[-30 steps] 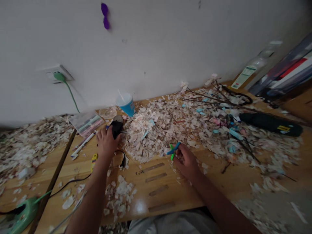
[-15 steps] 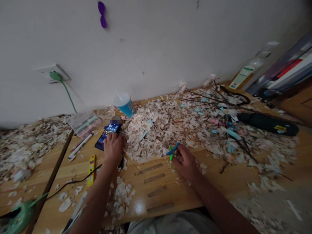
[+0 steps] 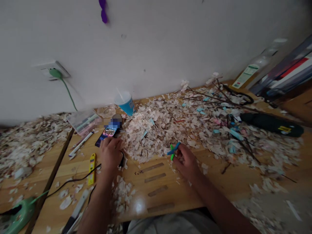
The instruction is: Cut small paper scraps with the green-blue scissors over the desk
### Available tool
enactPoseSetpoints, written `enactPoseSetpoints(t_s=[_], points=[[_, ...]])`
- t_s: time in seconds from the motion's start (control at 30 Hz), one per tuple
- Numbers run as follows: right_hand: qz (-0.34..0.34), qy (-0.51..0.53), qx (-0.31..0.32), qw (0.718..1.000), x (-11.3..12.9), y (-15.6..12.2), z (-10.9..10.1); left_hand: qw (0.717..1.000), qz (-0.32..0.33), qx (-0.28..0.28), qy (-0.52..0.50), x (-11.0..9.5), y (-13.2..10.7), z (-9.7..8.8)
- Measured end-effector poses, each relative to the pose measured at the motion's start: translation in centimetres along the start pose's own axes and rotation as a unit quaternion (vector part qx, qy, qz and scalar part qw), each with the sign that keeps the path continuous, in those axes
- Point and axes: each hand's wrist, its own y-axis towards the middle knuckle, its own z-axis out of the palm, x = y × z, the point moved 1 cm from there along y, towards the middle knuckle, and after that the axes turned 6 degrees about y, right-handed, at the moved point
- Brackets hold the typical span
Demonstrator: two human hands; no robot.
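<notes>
A phone (image 3: 107, 134) with a lit screen lies on the wooden table (image 3: 158, 191), left of a big heap of pale paper scraps (image 3: 165, 126). My left hand (image 3: 110, 155) rests just below the phone with its fingers curled, the fingertips at the phone's lower edge. My right hand (image 3: 186, 161) is closed on small scissors with blue and green handles (image 3: 172, 150), at the near edge of the heap.
A blue cup (image 3: 125, 103), a clear pen box (image 3: 84, 121), pens (image 3: 79, 145) and a yellow utility knife (image 3: 92, 164) lie at the left. A black cable (image 3: 70, 181) runs to a green power strip (image 3: 17, 217). Twigs (image 3: 209, 94), a black tool (image 3: 273, 124) and a bottle (image 3: 258, 66) are at the right.
My left hand turned the dark phone face up, its screen lit, and then drew back a little toward me. My right hand stayed put with the scissors.
</notes>
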Motion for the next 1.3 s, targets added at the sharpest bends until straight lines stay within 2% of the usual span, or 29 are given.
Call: enactPoseSetpoints(t_s=[0.1,0.17,0.2,0.23,0.33,0.4,0.47,0.57,0.67,0.87,1.07,1.3], points=[[0.007,0.012,-0.003,1.000,-0.1,-0.1,0.0,0.982,-0.094,-0.088,-0.140,-1.6,-0.9,-1.2],[0.010,0.022,0.007,1.000,-0.2,-0.3,0.1,0.948,-0.155,-0.094,-0.262,-4.1,-2.1,-1.7],[0.012,0.030,0.015,0.999,-0.3,-0.4,0.1,0.921,-0.184,-0.086,-0.333,-5.7,-2.9,-1.7],[0.017,0.042,0.023,0.999,-0.3,-0.6,0.1,0.897,-0.192,-0.022,-0.398,-7.6,-3.8,-1.5],[0.046,0.098,0.036,0.993,-0.3,-0.8,0.1,0.816,-0.176,0.108,-0.539,-13.3,-6.0,0.2],[0.065,0.140,0.019,0.988,-0.2,-0.9,0.1,0.765,-0.167,0.161,-0.600,-16.3,-6.8,1.9],[0.069,0.180,-0.023,0.981,-0.2,-0.7,0.0,0.736,-0.165,0.184,-0.631,-18.0,-7.0,3.5],[0.077,0.220,-0.078,0.969,-0.3,-0.3,0.0,0.728,-0.168,0.187,-0.638,-18.8,-7.0,5.4],[0.086,0.227,-0.095,0.965,-0.2,0.0,0.0,0.721,-0.160,0.193,-0.646,-18.2,-7.1,6.0],[0.089,0.240,-0.105,0.961,0.2,0.1,0.1,0.724,-0.157,0.199,-0.642,-17.3,-7.5,5.6],[0.100,0.275,-0.103,0.951,-0.1,0.0,0.3,0.720,-0.176,0.191,-0.644,-17.1,-7.5,6.1],[0.077,0.263,-0.081,0.958,-0.3,-0.1,0.2,0.742,-0.127,0.170,-0.636,-17.2,-7.0,5.7]])
